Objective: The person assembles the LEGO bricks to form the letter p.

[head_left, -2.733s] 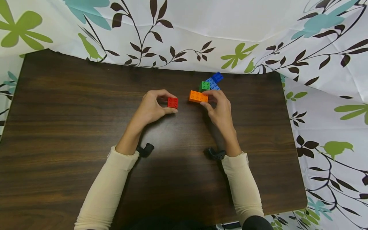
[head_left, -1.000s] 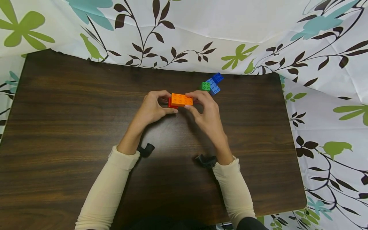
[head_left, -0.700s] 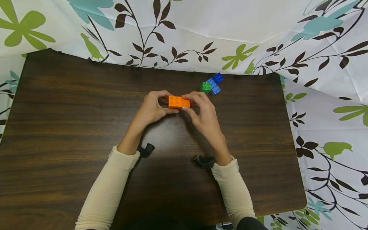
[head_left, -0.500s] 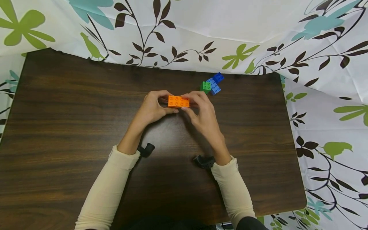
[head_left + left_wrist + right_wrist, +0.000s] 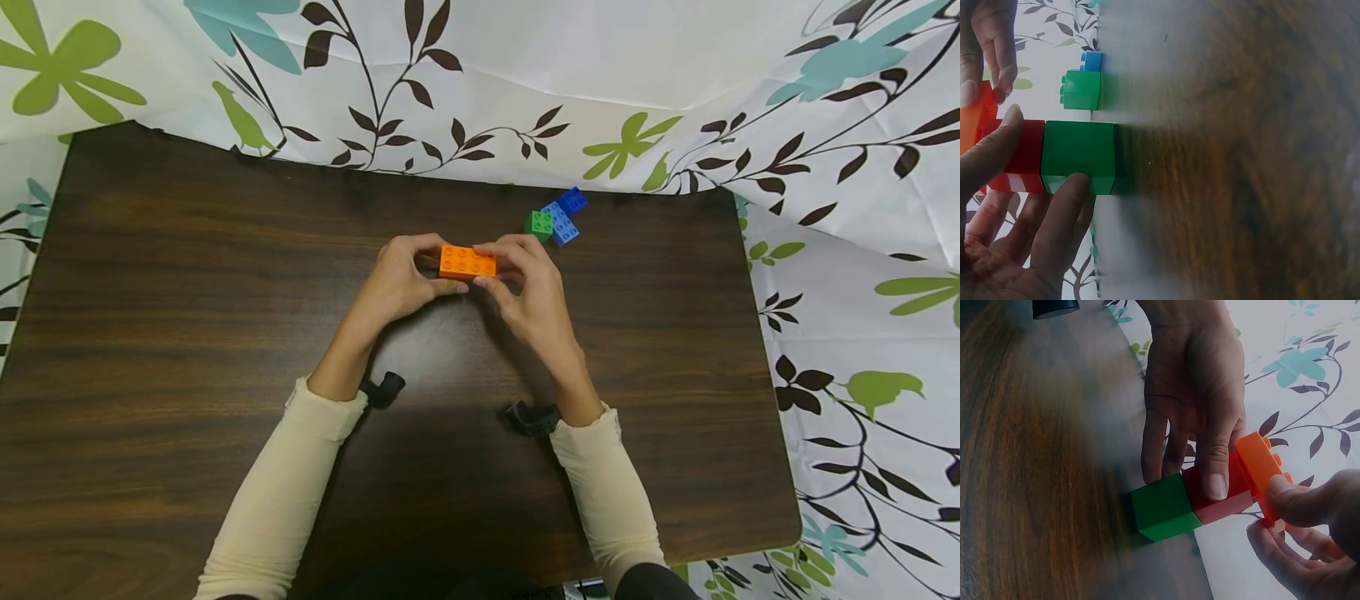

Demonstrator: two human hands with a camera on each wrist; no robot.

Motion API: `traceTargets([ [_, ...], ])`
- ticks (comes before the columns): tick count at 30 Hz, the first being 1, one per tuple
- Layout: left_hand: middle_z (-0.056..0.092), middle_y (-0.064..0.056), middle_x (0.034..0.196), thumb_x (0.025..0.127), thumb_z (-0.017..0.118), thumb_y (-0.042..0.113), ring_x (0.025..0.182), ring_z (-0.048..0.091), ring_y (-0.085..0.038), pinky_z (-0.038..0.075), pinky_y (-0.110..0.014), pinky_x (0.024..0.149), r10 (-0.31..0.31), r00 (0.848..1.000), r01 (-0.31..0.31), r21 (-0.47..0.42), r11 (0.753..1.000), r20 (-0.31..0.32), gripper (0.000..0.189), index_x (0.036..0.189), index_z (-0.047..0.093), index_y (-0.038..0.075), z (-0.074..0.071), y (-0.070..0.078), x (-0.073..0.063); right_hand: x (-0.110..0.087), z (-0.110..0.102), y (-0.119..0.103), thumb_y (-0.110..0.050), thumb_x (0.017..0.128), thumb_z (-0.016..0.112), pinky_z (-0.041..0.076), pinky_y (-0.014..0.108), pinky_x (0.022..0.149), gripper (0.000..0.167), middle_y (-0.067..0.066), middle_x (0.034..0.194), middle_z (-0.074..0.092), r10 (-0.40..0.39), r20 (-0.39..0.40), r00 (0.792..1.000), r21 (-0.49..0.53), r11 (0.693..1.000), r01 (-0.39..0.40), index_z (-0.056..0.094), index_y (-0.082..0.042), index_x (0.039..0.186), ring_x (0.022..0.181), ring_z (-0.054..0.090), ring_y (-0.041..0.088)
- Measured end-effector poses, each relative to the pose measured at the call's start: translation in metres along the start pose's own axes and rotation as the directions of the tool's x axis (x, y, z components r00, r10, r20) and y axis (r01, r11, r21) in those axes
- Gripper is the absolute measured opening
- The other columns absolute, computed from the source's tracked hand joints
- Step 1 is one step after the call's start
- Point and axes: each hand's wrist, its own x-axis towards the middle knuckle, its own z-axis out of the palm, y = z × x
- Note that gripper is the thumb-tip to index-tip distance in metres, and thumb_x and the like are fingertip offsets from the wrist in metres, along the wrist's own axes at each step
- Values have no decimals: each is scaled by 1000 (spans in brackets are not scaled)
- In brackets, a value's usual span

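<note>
My left hand (image 5: 405, 271) holds a two-brick stack at the middle of the table, thumb and fingers on opposite sides. In the left wrist view the green toy brick (image 5: 1079, 150) is the lower one, its base at the tabletop, and the red toy brick (image 5: 1030, 150) sits on it. My right hand (image 5: 532, 287) pinches the right end of a longer orange toy brick (image 5: 468, 262), studs up. This brick lies across the top of the red one and hides the stack from the head view. A slight slant shows between orange and red in the right wrist view (image 5: 1252, 481).
Behind my right hand lie another green brick (image 5: 539, 223), a light blue brick (image 5: 561, 227) and a dark blue brick (image 5: 573, 200), close together near the back edge. The dark wooden table (image 5: 187, 333) meets a patterned cloth (image 5: 525, 75) at the back and right.
My right hand has carried the orange brick left, from beside the loose bricks to above the red one, then lowered it there. The left hand has stayed in place with its stack.
</note>
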Motion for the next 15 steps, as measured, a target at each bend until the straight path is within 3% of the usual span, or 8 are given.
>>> traceTargets([
  [15,79,-17,117,84,94,10,109,75,-32,58,-47,97,5,1000,-5,-24,1000,9,35,113,76,2,0,-2,0,0,1,2,0,92,82,65,44,90,32,23,126,61,-12,-23,1000,-16,1000,12,76,3,123,98,68,33],
])
